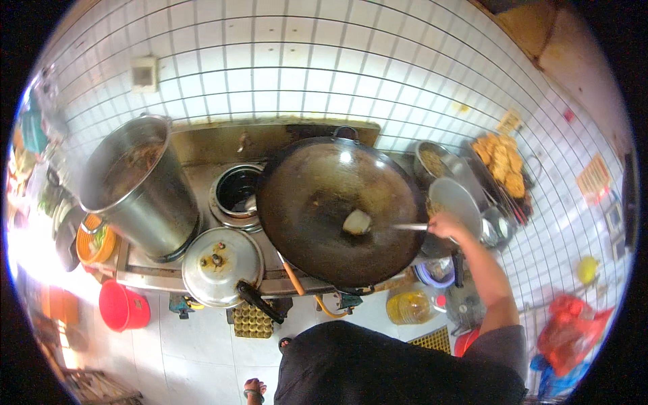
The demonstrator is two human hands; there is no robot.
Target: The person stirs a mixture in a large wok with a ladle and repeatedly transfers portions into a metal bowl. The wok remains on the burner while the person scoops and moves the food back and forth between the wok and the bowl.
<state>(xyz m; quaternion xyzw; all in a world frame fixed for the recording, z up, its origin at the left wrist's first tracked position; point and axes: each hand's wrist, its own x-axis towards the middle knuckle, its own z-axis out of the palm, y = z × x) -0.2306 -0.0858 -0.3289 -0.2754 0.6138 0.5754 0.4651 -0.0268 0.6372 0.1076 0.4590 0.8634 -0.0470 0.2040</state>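
My right hand [444, 225] is closed around the handle of a metal utensil [411, 227] at the right rim of a large dark wok [324, 187]. Within the wok lies a pale block [357, 223], perhaps solid fat or the utensil's head; which one cannot be told. Thin brownish residue coats the wok's inside. Low in the picture, away from the stove, hangs my left hand [256, 387] with a bracelet at the wrist; it touches nothing visible. A pressure cooker lid [220, 266] with a black handle rests left of the wok, in front of a round pot [237, 195] of dark liquid.
A tall steel stockpot [162, 217] stands at the left beside an orange basket [96, 245]. Metal bowls [458, 202] and a tray of fried food [501, 164] are at the right. Below are a red bucket [124, 306], egg trays [253, 320] and an oil jug [407, 306].
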